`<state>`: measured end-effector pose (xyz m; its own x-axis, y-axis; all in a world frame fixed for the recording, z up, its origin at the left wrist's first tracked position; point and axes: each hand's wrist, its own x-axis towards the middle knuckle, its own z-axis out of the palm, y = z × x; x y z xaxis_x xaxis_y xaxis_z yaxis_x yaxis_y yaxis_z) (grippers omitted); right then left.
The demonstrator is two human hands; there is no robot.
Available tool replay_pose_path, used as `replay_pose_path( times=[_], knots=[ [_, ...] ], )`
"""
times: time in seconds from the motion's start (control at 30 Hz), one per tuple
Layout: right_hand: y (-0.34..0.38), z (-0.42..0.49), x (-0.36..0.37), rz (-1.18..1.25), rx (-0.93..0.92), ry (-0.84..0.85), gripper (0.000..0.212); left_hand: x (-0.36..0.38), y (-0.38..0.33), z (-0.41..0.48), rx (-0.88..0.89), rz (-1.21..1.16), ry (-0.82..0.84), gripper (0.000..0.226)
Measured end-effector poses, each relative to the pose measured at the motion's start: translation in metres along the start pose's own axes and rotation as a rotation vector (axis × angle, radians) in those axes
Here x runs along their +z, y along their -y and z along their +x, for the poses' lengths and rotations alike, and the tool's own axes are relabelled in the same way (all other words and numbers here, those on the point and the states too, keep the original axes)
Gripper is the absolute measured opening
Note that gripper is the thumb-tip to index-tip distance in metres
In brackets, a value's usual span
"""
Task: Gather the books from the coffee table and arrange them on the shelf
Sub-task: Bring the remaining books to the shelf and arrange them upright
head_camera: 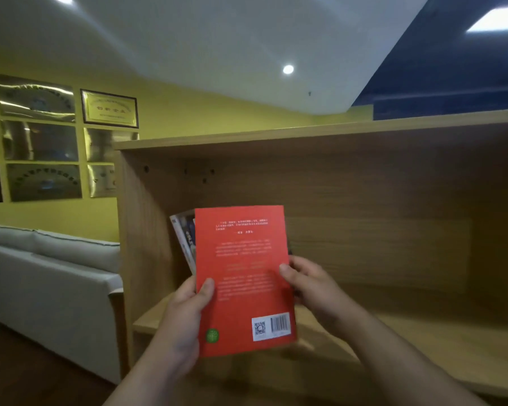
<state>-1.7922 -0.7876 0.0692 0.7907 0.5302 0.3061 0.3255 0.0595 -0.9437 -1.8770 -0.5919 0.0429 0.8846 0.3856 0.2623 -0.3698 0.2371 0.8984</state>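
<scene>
A red book (244,276) is held upright in front of the wooden shelf (364,230), back cover facing me, barcode at its lower right. My left hand (185,315) grips its left edge with the thumb on the cover. My right hand (311,282) holds its right edge. Behind the red book, a leaning book with a white and dark blue cover (184,241) stands in the shelf's left corner, mostly hidden. The coffee table is out of view.
The shelf board (452,341) stretches to the right of the books. A pale sofa (50,276) stands left of the shelf's side panel (141,244). Framed plaques (109,108) hang on the yellow wall above it.
</scene>
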Motion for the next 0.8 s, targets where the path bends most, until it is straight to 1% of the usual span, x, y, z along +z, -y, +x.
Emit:
replay_pose_path(
  times=[0.07,0.1,0.13,0.17,0.2,0.23,0.27,0.3,0.33,0.37,0.4,0.47,0.5,0.53,0.57,0.6,0.67,0.7,0.73,0.8],
  knots=[
    [0.004,-0.01,0.003,0.141,-0.011,-0.074,0.029,0.017,0.001,-0.005,-0.048,-0.009,0.014,0.023],
    [0.004,-0.013,0.002,0.17,-0.034,-0.143,0.031,0.024,0.001,-0.007,-0.064,0.013,0.005,0.022],
    [0.006,-0.018,0.003,0.155,-0.08,-0.224,0.032,0.029,0.002,-0.008,-0.049,0.109,-0.021,0.022],
    [0.004,-0.022,0.002,0.064,-0.153,-0.315,0.032,0.034,0.002,-0.009,-0.002,0.266,-0.058,0.027],
    [0.002,-0.026,0.002,-0.083,-0.24,-0.4,0.035,0.039,-0.001,-0.012,0.036,0.408,-0.098,0.035],
    [-0.001,-0.031,0.003,-0.276,-0.348,-0.463,0.037,0.044,-0.003,-0.015,0.083,0.466,-0.093,0.041],
    [-0.004,-0.036,0.004,-0.482,-0.467,-0.506,0.038,0.05,-0.007,-0.019,0.102,0.404,-0.007,0.044],
    [-0.01,-0.039,0.003,-0.671,-0.598,-0.522,0.042,0.055,-0.013,-0.024,0.078,0.256,0.125,0.049],
    [-0.018,-0.04,0.0,-0.832,-0.715,-0.508,0.048,0.061,-0.019,-0.028,0.008,0.064,0.221,0.055],
    [-0.026,-0.041,-0.002,-0.933,-0.802,-0.483,0.053,0.065,-0.023,-0.029,-0.045,-0.098,0.241,0.059],
    [-0.031,-0.042,-0.003,-0.971,-0.853,-0.463,0.056,0.068,-0.026,-0.028,-0.067,-0.168,0.22,0.06],
    [-0.039,-0.043,-0.007,-0.987,-0.897,-0.43,0.054,0.072,-0.029,-0.027,-0.043,-0.148,0.15,0.058],
    [-0.041,-0.045,-0.008,-1.005,-0.891,-0.403,0.052,0.072,-0.028,-0.026,-0.041,-0.144,0.126,0.052],
    [-0.042,-0.047,-0.008,-1.021,-0.845,-0.364,0.053,0.072,-0.026,-0.024,-0.042,-0.152,0.115,0.044],
    [-0.04,-0.05,-0.006,-1.028,-0.742,-0.326,0.059,0.072,-0.023,-0.023,-0.041,-0.152,0.103,0.038],
    [-0.039,-0.052,-0.006,-1.027,-0.58,-0.288,0.07,0.072,-0.021,-0.022,-0.038,-0.15,0.086,0.036],
    [-0.036,-0.056,-0.004,-0.945,-0.188,-0.168,0.1,0.073,-0.017,-0.018,-0.014,-0.116,0.058,0.035],
    [-0.038,-0.054,-0.005,-0.905,-0.071,-0.137,0.113,0.074,-0.015,-0.015,-0.002,-0.086,0.062,0.035],
    [-0.042,-0.05,-0.006,-0.876,-0.022,-0.132,0.123,0.078,-0.014,-0.013,-0.001,-0.053,0.078,0.036],
    [-0.053,-0.038,-0.012,-0.827,-0.017,-0.134,0.135,0.088,-0.008,-0.002,-0.03,0.015,0.121,0.039]
  ],
)
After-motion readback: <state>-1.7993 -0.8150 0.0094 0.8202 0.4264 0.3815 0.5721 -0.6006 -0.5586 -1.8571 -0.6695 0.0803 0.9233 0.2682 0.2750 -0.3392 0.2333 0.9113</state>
